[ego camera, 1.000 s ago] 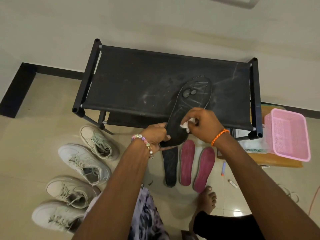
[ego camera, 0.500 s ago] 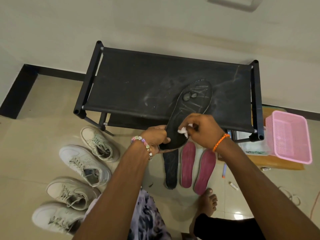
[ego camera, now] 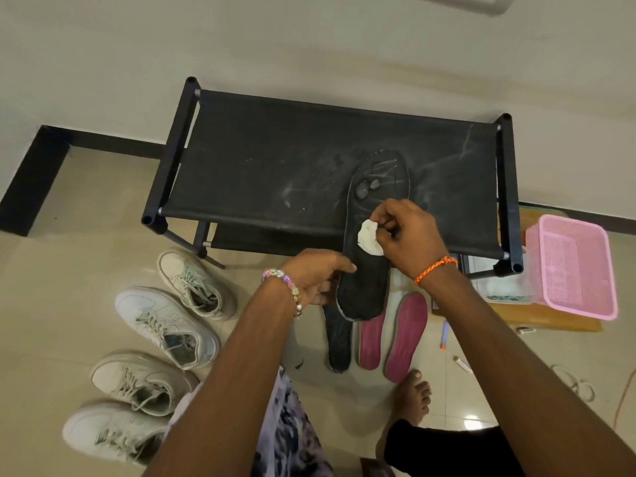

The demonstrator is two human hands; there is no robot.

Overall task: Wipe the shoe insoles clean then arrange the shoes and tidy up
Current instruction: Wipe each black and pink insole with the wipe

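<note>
Both arms reach forward; left grip curled and pinching, right grip likewise

No text, brand, number or sign can be read here. The small white tube-like object on the floor beside the wooden board carries dark marks, but they are too small to make out. The flat packet next to the pink plastic basket shows a greenish print, also not legible.
</note>
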